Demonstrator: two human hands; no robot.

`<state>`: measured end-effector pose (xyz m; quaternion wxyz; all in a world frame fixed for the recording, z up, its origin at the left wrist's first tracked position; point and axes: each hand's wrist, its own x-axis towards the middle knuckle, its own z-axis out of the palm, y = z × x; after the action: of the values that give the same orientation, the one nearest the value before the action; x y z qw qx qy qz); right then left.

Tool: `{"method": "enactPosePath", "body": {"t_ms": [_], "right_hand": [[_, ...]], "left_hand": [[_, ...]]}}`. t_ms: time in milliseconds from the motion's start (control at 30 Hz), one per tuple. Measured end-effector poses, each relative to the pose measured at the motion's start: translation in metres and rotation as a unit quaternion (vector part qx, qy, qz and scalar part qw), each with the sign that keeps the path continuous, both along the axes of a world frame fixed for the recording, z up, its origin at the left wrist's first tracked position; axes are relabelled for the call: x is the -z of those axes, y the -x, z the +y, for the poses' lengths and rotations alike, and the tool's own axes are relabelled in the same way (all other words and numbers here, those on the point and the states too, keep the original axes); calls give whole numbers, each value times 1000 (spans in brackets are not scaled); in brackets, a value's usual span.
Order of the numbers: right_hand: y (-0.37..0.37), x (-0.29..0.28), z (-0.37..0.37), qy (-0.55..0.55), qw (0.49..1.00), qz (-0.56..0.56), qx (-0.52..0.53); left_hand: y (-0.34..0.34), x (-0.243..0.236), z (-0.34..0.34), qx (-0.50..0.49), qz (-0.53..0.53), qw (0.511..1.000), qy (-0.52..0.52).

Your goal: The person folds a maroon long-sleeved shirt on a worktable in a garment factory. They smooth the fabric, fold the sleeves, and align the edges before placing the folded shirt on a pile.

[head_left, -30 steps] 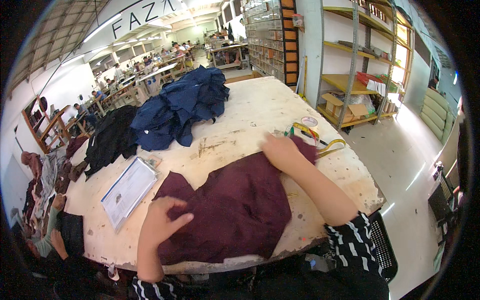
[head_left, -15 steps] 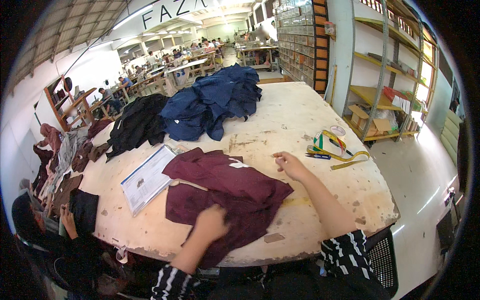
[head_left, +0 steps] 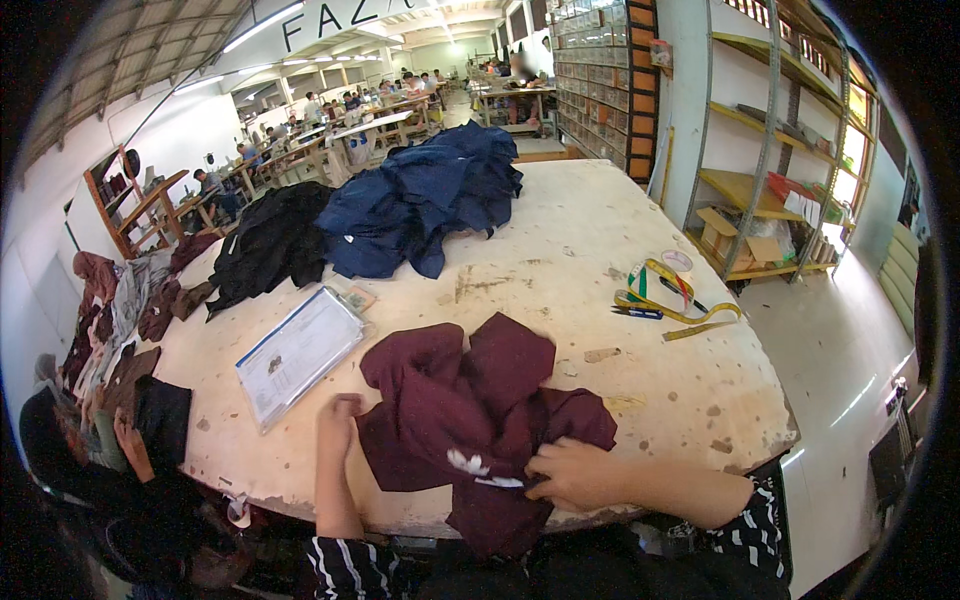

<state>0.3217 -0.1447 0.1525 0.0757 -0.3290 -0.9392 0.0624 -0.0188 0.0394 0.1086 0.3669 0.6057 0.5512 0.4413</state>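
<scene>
A maroon garment (head_left: pixel 440 390) lies bunched and partly folded near the table's front edge, one part hanging over it. White patches (head_left: pixel 470 463) show on its lower middle. My right hand (head_left: pixel 572 474) is closed on the cloth beside these patches, its fingertips partly hidden. Just off the garment's left edge is my left hand (head_left: pixel 342 410), blurred, so I cannot make out whether its fingers are closed. A clear plastic sleeve with a printed sheet (head_left: pixel 300 355) lies on the table beyond my left hand.
Piles of dark blue (head_left: pixel 425 200) and black cloth (head_left: pixel 270 245) lie farther back on the worn table (head_left: pixel 560 250). A yellow tape measure (head_left: pixel 690 315), small blue snips (head_left: pixel 636 312) and a tape roll (head_left: pixel 677 262) sit at right. Another person's hand (head_left: pixel 132 445) is at far left.
The garment has been turned and bunched, and its white patches now face nearer me. My right hand has come down onto the cloth; my left hand has moved left, off it.
</scene>
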Motion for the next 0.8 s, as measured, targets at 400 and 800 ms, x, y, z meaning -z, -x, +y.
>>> {"method": "enactPosePath", "body": {"t_ms": [400, 800], "right_hand": [[-52, 12, 122, 21, 917, 307, 255], [-146, -145, 110, -378, 705, 387, 458]], "left_hand": [[-101, -13, 27, 78, 372, 923, -63], [16, -139, 97, -45, -434, 871, -228]]}}
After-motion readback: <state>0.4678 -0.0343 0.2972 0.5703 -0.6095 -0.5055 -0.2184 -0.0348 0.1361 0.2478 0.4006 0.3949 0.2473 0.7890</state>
